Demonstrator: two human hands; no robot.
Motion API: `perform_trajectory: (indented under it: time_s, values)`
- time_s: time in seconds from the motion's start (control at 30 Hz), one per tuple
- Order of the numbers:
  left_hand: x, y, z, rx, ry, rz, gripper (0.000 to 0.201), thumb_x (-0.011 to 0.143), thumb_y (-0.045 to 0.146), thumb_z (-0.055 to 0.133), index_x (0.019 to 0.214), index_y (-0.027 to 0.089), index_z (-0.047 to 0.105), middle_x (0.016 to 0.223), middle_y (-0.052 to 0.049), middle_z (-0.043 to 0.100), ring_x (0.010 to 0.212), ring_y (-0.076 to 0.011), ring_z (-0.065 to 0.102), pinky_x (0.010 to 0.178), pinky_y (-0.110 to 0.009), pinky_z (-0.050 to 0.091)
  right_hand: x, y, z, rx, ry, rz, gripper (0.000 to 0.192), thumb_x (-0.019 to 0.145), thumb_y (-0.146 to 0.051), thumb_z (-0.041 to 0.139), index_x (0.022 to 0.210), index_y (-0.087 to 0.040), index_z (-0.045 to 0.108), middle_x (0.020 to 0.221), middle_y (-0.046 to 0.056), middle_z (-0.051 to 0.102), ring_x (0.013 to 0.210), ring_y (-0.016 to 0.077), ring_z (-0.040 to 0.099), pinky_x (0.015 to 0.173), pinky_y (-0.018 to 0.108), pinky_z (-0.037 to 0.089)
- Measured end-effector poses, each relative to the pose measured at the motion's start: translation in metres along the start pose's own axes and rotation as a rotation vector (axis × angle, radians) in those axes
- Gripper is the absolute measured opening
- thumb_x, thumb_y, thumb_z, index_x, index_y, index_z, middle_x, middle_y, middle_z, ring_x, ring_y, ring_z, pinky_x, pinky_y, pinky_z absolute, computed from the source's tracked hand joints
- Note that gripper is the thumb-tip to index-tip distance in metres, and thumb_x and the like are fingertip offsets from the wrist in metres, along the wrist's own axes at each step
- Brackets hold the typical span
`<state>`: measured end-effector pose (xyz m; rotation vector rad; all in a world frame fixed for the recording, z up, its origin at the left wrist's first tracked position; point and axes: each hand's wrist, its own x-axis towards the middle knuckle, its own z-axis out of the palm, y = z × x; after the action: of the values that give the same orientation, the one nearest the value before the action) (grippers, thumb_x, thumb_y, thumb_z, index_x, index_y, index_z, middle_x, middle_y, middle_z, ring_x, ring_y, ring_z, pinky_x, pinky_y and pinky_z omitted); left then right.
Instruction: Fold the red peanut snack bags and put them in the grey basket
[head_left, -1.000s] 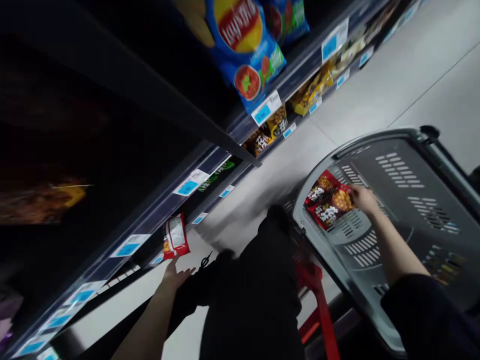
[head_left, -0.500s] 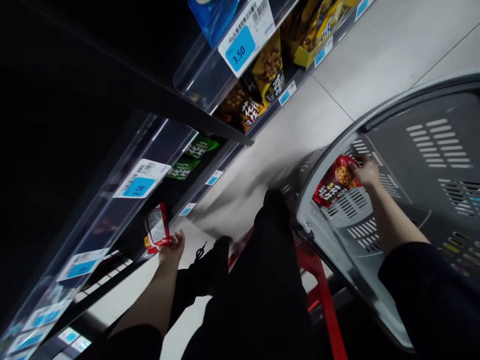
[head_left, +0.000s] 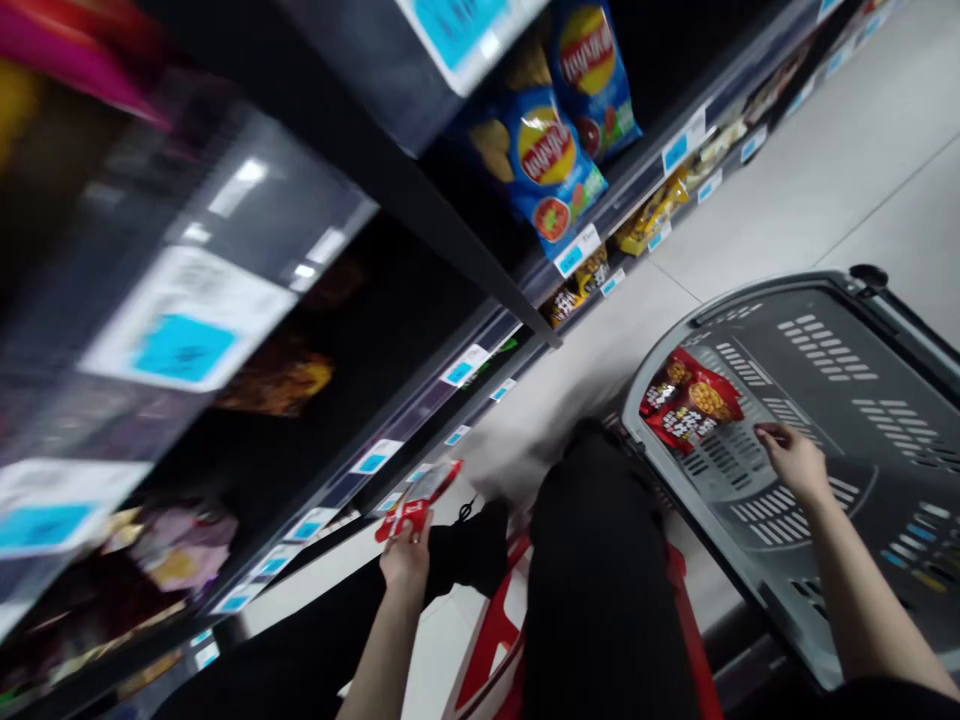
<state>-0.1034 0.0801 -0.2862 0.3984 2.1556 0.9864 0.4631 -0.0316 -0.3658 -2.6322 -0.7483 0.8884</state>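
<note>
My left hand [head_left: 406,560] grips a red snack bag [head_left: 426,500], its silvery back partly showing, between the shelf and my knee. On the right, my right hand [head_left: 796,462] hangs over the inside of a grey shopping basket [head_left: 646,378]. Its fingers are bent and slightly apart, with nothing in them. Just left of those fingertips, red peanut bags [head_left: 697,400] lie together against the basket's slotted end. A small gap separates hand and bags.
Shelves with price tags [head_left: 187,345] run diagonally along the left. Blue chip bags [head_left: 551,160] and yellow snack packs [head_left: 652,218] sit on them. A red plastic frame [head_left: 491,640] is beneath my legs. Pale floor tiles [head_left: 847,150] lie beyond the basket.
My right hand has let go of a red peanut bag in the basket and drawn back to the right. My left hand, still holding its bag, has moved away from the lower shelf. The view has shifted.
</note>
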Motion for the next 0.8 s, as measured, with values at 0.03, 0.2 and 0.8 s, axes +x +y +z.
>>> perform_trajectory:
  time_s: [0.03,0.2,0.8]
  values:
    - [-0.014,0.004,-0.013,-0.039,-0.004,-0.008,0.016,0.075,0.018,0.061,0.064,0.014,0.05,0.066,0.001,0.055,0.071,-0.0163,0.061,0.07,-0.039,0.054,-0.013,-0.007,-0.007,0.024,0.001,-0.006,0.034,0.068,-0.048,0.048,0.076,-0.019,0.064,0.071,0.01,0.067,0.066,0.0262,0.062,0.058,0.035,0.042]
    - [-0.092,0.035,-0.079,-0.107,-0.327,-0.012,0.028,0.06,0.027,0.073,0.059,0.015,0.048,0.061,0.004,0.054,0.066,-0.0152,0.061,0.069,-0.039,0.056,-0.112,-0.087,-0.055,0.272,0.024,-0.15,0.039,0.069,-0.054,0.047,0.082,-0.021,0.062,0.066,0.009,0.065,0.066,0.0245,0.061,0.058,0.033,0.042]
    - [-0.149,0.088,-0.199,-0.667,-0.815,0.343,0.025,0.068,0.034,0.071,0.075,0.015,0.057,0.073,0.0,0.059,0.065,-0.0109,0.057,0.059,-0.02,0.045,-0.37,-0.293,0.054,1.053,-1.313,-0.193,0.034,0.064,-0.036,0.073,0.091,-0.017,0.064,0.085,0.007,0.07,0.078,0.0233,0.065,0.069,0.033,0.05]
